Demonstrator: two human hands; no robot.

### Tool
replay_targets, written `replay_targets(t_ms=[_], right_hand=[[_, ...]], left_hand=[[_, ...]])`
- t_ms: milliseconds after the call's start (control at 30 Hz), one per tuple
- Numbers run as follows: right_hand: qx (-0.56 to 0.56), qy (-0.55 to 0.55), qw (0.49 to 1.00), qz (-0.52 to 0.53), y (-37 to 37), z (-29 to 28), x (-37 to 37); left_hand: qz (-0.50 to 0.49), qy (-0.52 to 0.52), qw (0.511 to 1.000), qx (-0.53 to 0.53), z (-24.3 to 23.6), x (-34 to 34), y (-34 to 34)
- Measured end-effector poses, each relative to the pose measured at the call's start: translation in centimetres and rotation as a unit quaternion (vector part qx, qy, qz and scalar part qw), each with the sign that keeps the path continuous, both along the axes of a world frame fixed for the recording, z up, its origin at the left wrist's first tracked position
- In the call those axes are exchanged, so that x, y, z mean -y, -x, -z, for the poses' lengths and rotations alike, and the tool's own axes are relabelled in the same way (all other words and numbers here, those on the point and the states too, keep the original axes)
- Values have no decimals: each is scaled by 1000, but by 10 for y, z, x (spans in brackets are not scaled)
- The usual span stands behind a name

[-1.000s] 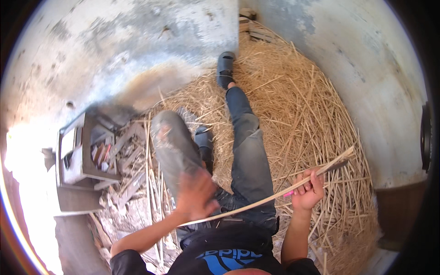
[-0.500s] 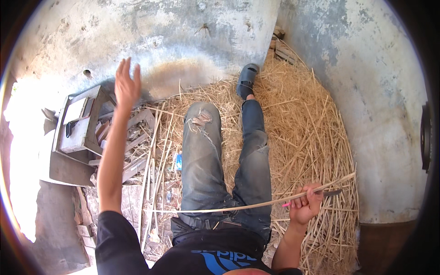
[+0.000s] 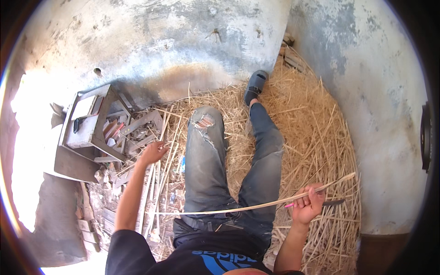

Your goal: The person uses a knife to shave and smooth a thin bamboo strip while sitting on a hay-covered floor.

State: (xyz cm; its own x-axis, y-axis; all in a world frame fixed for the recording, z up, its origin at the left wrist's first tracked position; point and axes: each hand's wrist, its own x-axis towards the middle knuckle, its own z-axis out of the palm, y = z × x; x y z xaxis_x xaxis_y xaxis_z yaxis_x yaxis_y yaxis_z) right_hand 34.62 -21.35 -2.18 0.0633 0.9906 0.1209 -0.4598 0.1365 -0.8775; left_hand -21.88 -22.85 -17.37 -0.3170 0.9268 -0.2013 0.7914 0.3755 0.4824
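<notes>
Right hand (image 3: pixel 308 206): fingers closed around a pale strip (image 3: pixel 256 206) and a knife (image 3: pixel 334 202). Strip: above the lap, long axis crosswise, bowed slightly; right end points up-right over the straw (image 3: pixel 316 133), left end points left beyond the thigh. Knife: dark blade points right, diverging from the strip. Left hand (image 3: pixel 153 153): fingers loosely extended, pointing right, near long loose strips (image 3: pixel 158 192); contact cannot be told.

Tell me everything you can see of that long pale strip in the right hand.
The long pale strip looks like bamboo or wood, thin and gently curved. The right hand grips it near its broader right end. It stretches leftward over the trousers; whether it touches them is unclear.
</notes>
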Motion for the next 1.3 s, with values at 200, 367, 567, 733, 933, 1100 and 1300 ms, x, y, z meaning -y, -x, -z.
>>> replay_targets(t_ms=[200, 367, 567, 733, 933, 1100, 1300], right_hand=[[-81, 112, 990, -22, 22, 21, 1], [-50, 107, 993, -24, 26, 9, -1], [-87, 128, 988, -9, 28, 13, -2], [-93, 148, 985, -2, 19, 21, 8], [-94, 194, 976, 24, -3, 46, 16], [-96, 206, 973, 37, 1, 44, 15], [-80, 187, 979, 22, 23, 37, 7]], left_hand=[[-32, -303, 941, 150, -9, -15, -130], [-144, -357, 875, 293, -43, -47, -156], [-49, -360, 921, 142, -129, -86, -192], [-144, -413, 855, 280, -137, -47, -174], [-146, -379, 905, 125, -114, -11, -144], [-190, -117, 957, -185, -97, 8, -135], [-20, -75, 997, 13, -121, 4, -153]])
